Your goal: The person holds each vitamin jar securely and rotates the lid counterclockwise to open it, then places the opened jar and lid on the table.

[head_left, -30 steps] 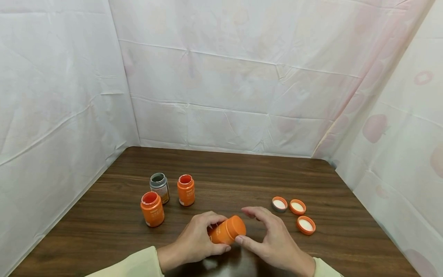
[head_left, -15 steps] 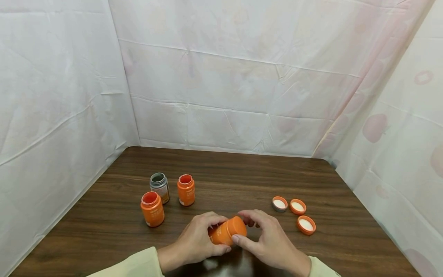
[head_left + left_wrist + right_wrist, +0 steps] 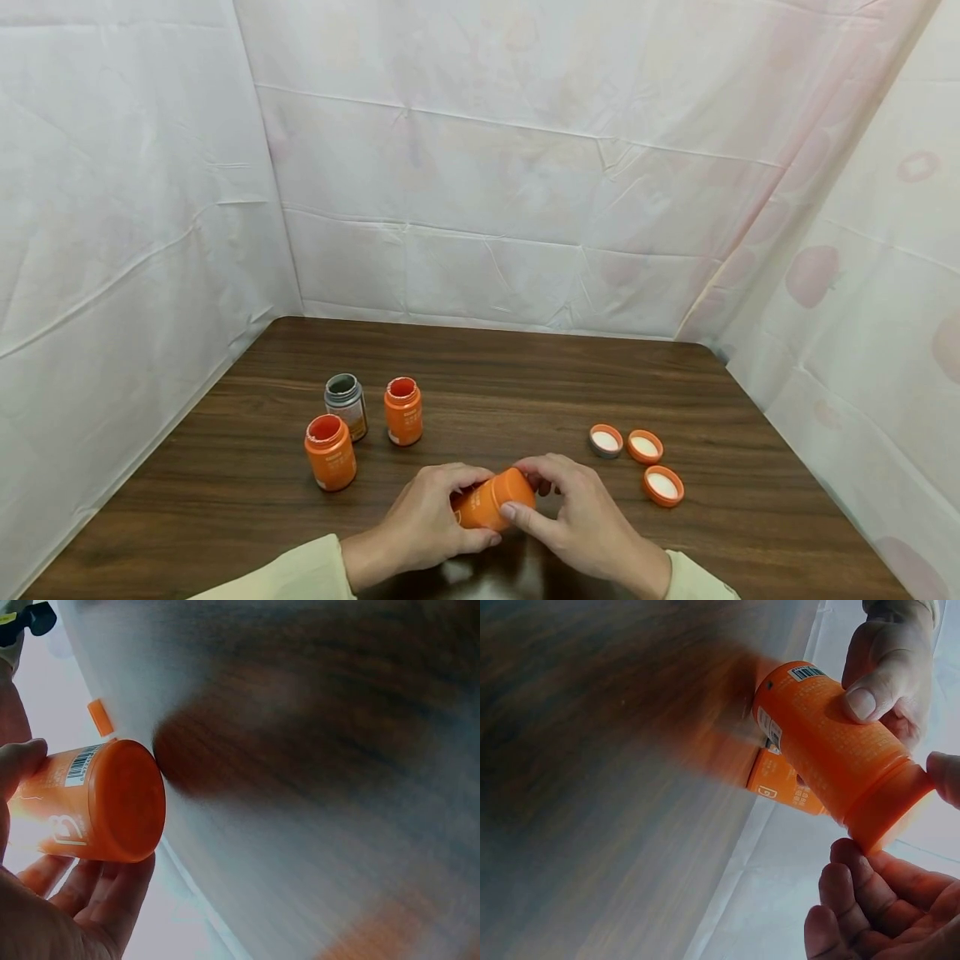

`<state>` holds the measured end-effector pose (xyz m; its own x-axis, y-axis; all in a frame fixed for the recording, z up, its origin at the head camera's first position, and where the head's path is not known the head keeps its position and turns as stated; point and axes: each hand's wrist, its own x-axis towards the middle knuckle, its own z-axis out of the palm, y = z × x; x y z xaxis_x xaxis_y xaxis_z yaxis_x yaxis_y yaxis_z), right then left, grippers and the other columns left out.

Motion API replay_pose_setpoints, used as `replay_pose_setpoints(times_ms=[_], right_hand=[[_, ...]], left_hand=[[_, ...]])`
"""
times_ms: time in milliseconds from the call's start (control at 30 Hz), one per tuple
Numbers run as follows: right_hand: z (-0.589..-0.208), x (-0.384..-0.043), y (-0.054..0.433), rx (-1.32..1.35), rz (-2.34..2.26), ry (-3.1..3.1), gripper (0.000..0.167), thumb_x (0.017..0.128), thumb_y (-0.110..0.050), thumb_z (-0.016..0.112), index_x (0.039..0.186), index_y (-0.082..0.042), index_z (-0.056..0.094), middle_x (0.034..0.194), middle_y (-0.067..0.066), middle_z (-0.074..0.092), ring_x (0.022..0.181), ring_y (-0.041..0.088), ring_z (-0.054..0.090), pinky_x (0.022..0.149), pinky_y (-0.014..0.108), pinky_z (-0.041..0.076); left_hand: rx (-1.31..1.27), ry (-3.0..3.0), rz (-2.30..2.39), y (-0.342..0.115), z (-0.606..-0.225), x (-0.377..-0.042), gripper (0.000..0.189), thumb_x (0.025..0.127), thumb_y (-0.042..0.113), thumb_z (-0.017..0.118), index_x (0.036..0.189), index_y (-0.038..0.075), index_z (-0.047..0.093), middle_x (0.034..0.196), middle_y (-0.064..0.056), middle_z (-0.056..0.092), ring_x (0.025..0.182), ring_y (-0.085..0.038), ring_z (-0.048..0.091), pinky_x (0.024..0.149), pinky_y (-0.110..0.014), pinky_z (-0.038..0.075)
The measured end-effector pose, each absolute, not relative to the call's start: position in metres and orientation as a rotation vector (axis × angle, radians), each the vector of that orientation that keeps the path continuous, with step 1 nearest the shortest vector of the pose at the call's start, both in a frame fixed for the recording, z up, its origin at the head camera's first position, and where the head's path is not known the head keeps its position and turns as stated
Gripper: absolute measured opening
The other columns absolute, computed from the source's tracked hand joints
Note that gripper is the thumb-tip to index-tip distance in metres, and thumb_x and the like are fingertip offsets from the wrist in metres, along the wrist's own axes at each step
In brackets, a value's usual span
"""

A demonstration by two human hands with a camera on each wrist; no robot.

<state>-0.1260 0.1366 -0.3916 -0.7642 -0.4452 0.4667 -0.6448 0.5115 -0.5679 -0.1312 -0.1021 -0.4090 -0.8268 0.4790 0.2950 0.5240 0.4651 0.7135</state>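
Observation:
My left hand (image 3: 431,518) grips an orange bottle (image 3: 480,507) around its body and holds it tilted, with the capped end up to the right. The bottle's round base (image 3: 131,801) and barcode show in the left wrist view. Thumb and fingertips of my right hand (image 3: 592,518) pinch the orange cap (image 3: 891,804), which sits on the bottle's neck. In the right wrist view, the thumb is on one side of the cap and the fingers are on the other.
To the left on the dark wooden table (image 3: 510,375) stand two uncapped orange bottles (image 3: 331,462) (image 3: 405,421) and an uncapped grey bottle (image 3: 348,417). Three caps lie at the right with their white insides up: a grey-sided cap (image 3: 606,442) and two orange caps (image 3: 645,448) (image 3: 663,487).
My right hand has closed in from the right, and its fingers now touch the cap. The left hand and the bottle have stayed almost still.

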Motion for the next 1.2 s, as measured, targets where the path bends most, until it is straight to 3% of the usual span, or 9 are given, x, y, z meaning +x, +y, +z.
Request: replay_pose_setpoints(times_ms=[800,1200], right_hand=[[-0.3922,-0.1278,0.1406,1.037,1.086,-2.431,0.028,0.094,-0.036,0.076,0.115,-0.019,0.069,0.100,-0.016,0.063,0.089,0.003,0.060,0.076,0.027,0.055],[-0.3855,-0.1284,0.1443,1.183,1.080,-2.410,0.046,0.093,-0.030,0.078,0.135,-0.023,0.060,0.120,-0.012,0.064,0.104,0.008,0.060,0.086,0.031,0.055]], left_hand=[[-0.986,-2.649,-1.332,-0.1007,-0.4069,-0.1347,0.044,0.077,0.027,0.092,0.116,0.027,0.073,0.097,0.017,0.068,0.080,-0.002,0.062,0.073,-0.025,0.054],[-1.008,-2.648,-1.356,-0.1022,-0.4065,-0.1350,0.047,0.077,0.024,0.092,0.120,0.026,0.072,0.099,0.016,0.069,0.082,-0.004,0.062,0.075,-0.025,0.054]])
